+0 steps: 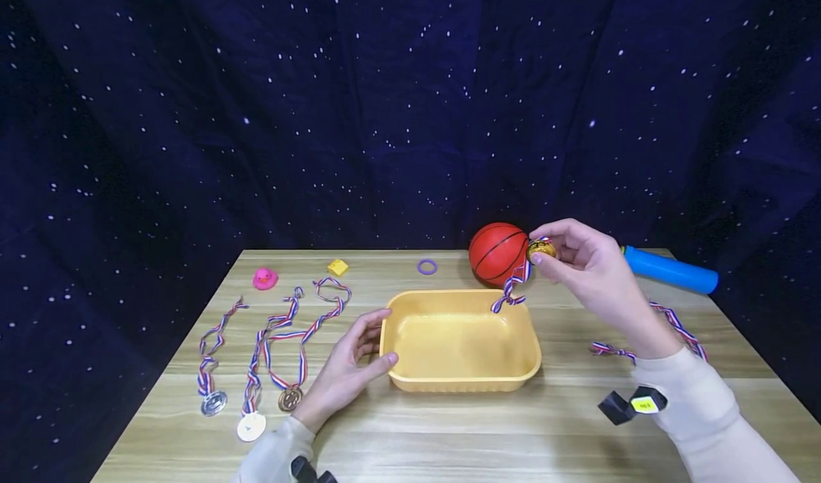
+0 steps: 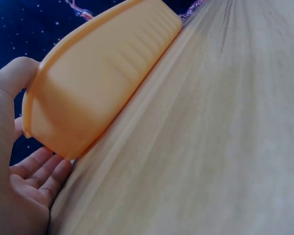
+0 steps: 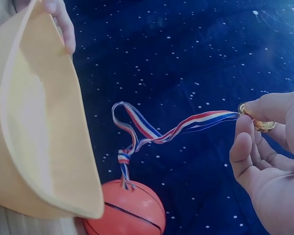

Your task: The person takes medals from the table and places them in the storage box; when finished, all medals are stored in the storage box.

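Note:
My right hand [image 1: 590,273] pinches a gold medal [image 1: 542,250] between thumb and fingers, raised above the far right corner of a yellow plastic basin [image 1: 465,385]. The medal's red, white and blue ribbon [image 3: 201,120] hangs from the fingers, its knotted end low over the basin's far rim in the head view. At the basin's left end, my left hand [image 1: 355,362] grips the rim, thumb at the edge and fingers along the outer wall [image 2: 83,107]. The basin's inside shows no objects.
Left on the table [image 1: 449,433] lie a silver medal [image 1: 214,403], a pale shiny medal [image 1: 251,427] and a bronze medal [image 1: 291,399]. Behind are a pink duck [image 1: 265,278], yellow block [image 1: 338,267], purple ring [image 1: 427,266], red ball [image 1: 497,253] and blue cylinder [image 1: 673,271]. Another ribbon [image 1: 683,330] lies right.

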Demonstrator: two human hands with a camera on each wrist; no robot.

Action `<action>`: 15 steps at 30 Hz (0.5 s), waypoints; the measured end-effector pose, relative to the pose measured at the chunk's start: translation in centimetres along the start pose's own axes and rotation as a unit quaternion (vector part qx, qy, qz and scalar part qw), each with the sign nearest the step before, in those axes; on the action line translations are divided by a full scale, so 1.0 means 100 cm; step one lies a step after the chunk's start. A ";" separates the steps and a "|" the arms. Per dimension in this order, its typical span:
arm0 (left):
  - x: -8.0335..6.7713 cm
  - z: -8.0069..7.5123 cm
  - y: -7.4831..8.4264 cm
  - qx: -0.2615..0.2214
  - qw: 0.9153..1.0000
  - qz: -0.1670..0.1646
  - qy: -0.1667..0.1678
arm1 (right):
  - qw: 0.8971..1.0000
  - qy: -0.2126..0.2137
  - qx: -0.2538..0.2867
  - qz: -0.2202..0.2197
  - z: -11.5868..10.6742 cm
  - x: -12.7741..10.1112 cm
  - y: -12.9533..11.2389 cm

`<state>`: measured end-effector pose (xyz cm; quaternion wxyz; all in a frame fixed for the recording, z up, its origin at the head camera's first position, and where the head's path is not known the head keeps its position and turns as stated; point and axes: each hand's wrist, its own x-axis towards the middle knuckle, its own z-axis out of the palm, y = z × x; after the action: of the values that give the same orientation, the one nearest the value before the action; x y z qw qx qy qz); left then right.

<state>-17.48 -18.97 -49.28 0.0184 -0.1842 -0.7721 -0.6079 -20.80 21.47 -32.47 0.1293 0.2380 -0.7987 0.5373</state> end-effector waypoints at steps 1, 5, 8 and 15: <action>0.000 0.000 0.000 0.000 1.000 0.000 0.000 | 1.000 -0.004 0.002 0.002 0.002 0.000 0.000; 0.000 0.000 0.000 0.002 1.000 0.001 0.001 | 1.000 -0.021 0.005 0.020 0.012 -0.001 0.003; -0.001 0.000 0.000 0.002 1.000 0.002 0.001 | 0.999 -0.032 0.014 0.026 0.019 -0.001 0.006; 0.000 0.000 0.000 0.004 1.000 -0.003 0.002 | 0.997 -0.057 0.011 0.041 0.031 -0.003 0.014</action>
<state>-17.45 -18.93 -49.29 0.0188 -0.1801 -0.7751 -0.6053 -21.16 19.10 -34.95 0.0582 0.2366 -0.8080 0.5365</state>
